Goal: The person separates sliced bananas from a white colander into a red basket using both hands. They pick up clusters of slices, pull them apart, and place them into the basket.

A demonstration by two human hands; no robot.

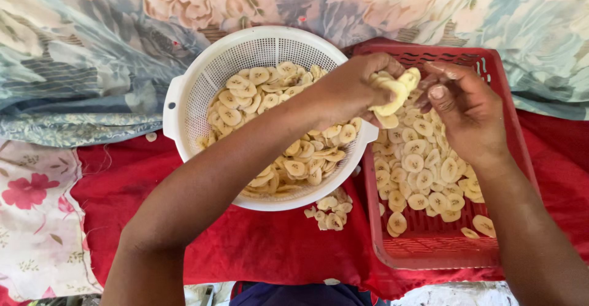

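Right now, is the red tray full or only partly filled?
Partly filled: banana slices cover the red tray in its far part, and bare mesh shows near the person.

Both forearms are bare and sleeveless, with dark blue clothing (pixel 294 295) at the waist.

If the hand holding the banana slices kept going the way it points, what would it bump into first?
The left hand, with its slices, points across at the right hand, so it would probably meet those fingers first. Depth is hard to judge; otherwise it passes over the red basket.

A red cloth (pixel 270 244) overlaps floral sheets (pixel 80 54) in daylight.
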